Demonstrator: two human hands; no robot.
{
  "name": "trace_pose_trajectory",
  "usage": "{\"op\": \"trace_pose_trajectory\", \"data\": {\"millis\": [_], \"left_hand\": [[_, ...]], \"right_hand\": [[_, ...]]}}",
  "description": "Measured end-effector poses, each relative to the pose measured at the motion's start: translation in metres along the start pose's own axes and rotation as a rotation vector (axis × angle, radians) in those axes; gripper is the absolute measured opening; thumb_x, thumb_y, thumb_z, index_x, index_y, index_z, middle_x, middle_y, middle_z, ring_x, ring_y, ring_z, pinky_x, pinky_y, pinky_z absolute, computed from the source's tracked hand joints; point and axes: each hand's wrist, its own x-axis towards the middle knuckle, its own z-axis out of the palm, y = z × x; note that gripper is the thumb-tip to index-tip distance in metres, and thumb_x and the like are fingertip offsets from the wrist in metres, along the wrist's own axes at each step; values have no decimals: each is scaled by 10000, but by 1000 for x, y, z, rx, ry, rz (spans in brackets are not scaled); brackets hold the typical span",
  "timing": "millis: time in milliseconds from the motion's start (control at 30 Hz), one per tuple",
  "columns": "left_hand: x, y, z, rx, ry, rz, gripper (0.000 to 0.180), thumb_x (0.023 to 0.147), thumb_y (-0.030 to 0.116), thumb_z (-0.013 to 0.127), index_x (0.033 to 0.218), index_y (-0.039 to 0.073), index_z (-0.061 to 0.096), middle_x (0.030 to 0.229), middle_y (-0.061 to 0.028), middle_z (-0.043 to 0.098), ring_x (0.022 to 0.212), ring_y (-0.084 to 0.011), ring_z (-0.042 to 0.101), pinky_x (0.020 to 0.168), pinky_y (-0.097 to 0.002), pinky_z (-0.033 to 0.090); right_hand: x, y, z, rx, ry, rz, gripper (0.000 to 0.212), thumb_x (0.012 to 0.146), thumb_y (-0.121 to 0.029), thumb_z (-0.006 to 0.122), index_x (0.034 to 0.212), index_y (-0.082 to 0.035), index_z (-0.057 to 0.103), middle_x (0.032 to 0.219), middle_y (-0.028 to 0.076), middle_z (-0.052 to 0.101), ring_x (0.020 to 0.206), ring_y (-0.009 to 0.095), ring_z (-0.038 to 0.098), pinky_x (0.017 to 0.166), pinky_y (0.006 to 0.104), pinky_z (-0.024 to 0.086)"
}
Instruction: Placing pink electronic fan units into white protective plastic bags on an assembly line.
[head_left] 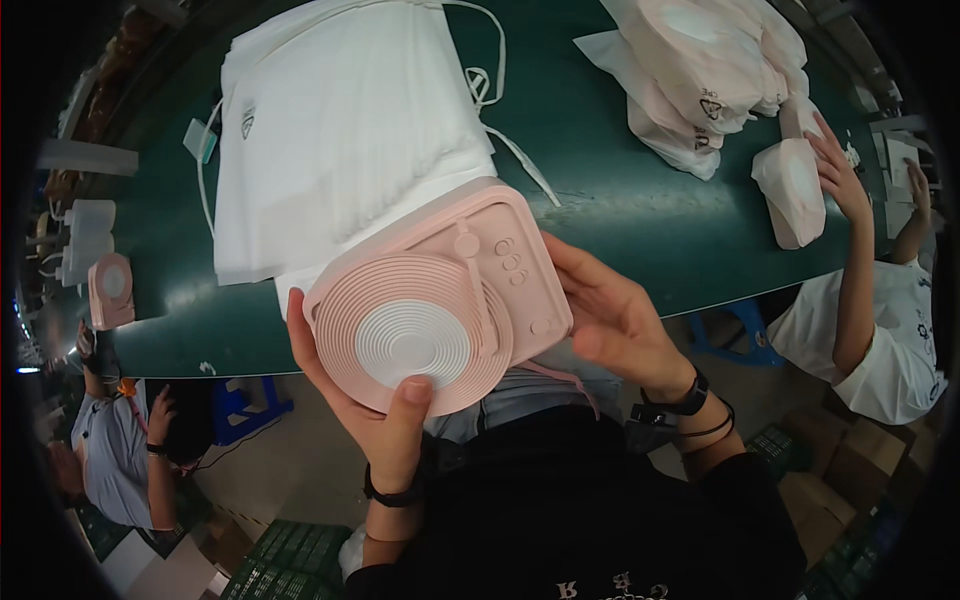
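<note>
Between my hands is a pink device shaped like a small record player (pixel 490 335), tilted above the table's near edge. It has a grooved round disc with a white middle, a moulded arm and several small round buttons. My left hand (pixel 375 420) grips the disc side, thumb on the white middle and fingers along the left edge. At the device's right edge, my right hand (pixel 625 325) holds it, some fingertips hidden behind. A thin pink strap (pixel 565 378) hangs below. Just beyond lies a thick stack of white translucent bags (pixel 345 140), partly covered by the device.
The green table (pixel 590 235) carries a white cord (pixel 525 165) by the stack and bagged pink devices (pixel 700 70) at far right. A co-worker's hand (pixel 840 170) touches another bagged device (pixel 795 195). One pink device (pixel 112 290) stands at left. Blue stools (pixel 735 335) are below.
</note>
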Motion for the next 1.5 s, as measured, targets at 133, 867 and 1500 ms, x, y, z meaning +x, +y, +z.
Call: {"op": "trace_pose_trajectory", "data": {"millis": [133,867,1500], "left_hand": [[-12,-7,11,74,44,58,1078,663,302,768,1443,41,71,1420,-143,228,1215,-260,394,1008,-390,341],[20,12,4,64,-249,-24,960,618,158,754,1409,-7,235,1314,-197,430,1161,-277,493,953,-391,428],[31,-8,-19,222,-360,68,632,767,235,702,1297,17,434,1240,-166,507,1078,-268,541,920,-364,429]], "right_hand": [[-5,-2,-3,-68,52,-26,685,852,-23,587,1411,33,196,1365,175,395,1247,209,411,1016,335,370],[-13,5,-7,290,151,223,841,757,-286,725,1378,34,256,1315,147,436,1200,222,459,993,380,389],[-18,-25,-27,347,186,-144,620,859,-184,530,1365,35,246,1208,183,523,1094,256,562,909,389,482]]}}
